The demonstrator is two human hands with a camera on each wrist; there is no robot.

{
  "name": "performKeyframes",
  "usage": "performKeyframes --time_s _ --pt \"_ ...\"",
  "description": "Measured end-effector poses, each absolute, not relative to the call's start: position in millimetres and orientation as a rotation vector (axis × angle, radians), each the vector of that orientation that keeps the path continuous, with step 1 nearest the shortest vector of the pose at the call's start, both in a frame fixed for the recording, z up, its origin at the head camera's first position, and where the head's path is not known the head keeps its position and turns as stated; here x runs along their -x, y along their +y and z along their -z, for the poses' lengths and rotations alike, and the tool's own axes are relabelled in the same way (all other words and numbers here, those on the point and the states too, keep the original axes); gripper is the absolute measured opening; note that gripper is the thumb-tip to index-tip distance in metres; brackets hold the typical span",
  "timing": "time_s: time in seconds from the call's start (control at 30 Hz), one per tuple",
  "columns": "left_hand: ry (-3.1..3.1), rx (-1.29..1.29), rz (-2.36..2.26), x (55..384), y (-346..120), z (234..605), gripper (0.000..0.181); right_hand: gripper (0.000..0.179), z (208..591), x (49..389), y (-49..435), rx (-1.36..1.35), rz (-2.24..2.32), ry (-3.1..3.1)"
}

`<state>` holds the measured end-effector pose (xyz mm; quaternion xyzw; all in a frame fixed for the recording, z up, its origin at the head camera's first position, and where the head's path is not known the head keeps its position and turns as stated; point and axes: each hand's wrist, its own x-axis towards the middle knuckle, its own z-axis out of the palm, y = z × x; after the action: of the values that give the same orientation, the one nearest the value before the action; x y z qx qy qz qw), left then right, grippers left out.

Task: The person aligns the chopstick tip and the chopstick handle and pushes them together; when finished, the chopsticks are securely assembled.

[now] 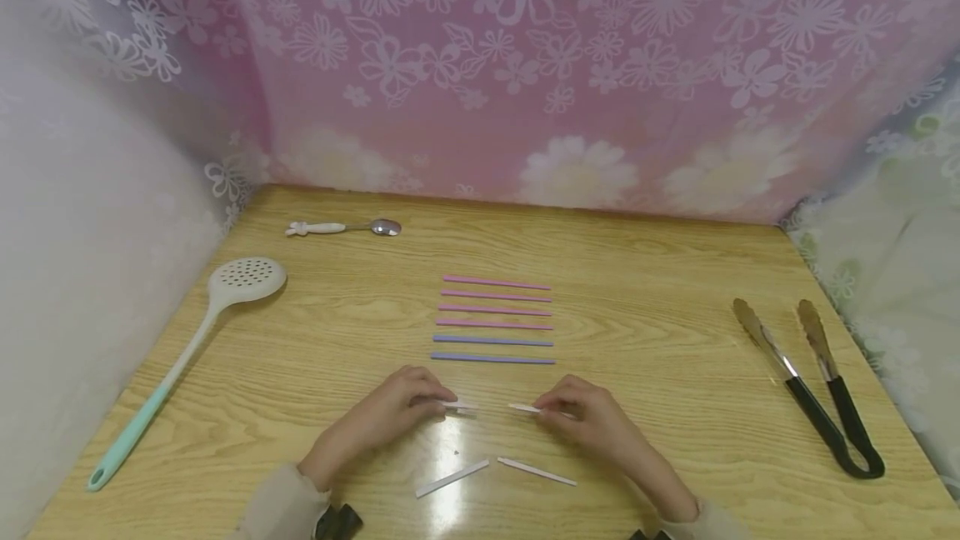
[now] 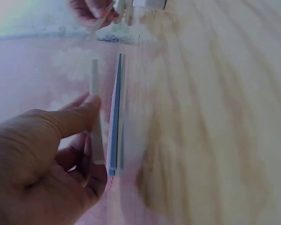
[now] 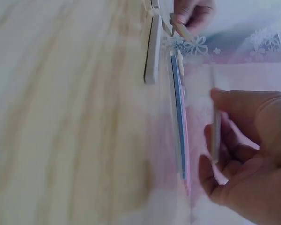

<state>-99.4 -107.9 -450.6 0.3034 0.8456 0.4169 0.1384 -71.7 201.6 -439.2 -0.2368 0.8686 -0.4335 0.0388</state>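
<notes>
My left hand [image 1: 405,400] pinches a thin white stick [image 2: 98,136] between thumb and fingers, low over the table. Opposite it, my right hand [image 1: 590,417] pinches another white stick [image 3: 216,136]; the inner ends of both sticks point toward each other with a gap between. Nearer to me, two more white sticks lie slanted, the left white stick [image 1: 452,478] and the right white stick [image 1: 537,472]. Beyond the hands is a row of level sticks: two blue sticks, the nearest blue stick [image 1: 492,358] in front, then several pink sticks, the farthest pink stick [image 1: 497,282] at the back.
On the left lies a white slotted skimmer [image 1: 247,277] with a mint handle. A small spoon [image 1: 386,227] rests near the back edge. Metal tongs [image 1: 813,415] with black handles lie spread on the right. A floral curtain [image 1: 525,65] hangs behind the wooden table [image 1: 645,273].
</notes>
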Motion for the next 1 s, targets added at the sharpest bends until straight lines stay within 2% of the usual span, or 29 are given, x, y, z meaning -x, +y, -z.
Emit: performKeyframes --time_s 0.4,1.0 --pt "2.447 -0.88 -1.284 94.4 -96.0 439.7 0.02 0.012 435.1 68.7 182.6 0.944 1.447 2.711" --pt "2.428 -0.899 -1.313 92.5 -92.9 436.8 0.021 0.015 430.9 69.2 181.3 0.881 1.428 2.794"
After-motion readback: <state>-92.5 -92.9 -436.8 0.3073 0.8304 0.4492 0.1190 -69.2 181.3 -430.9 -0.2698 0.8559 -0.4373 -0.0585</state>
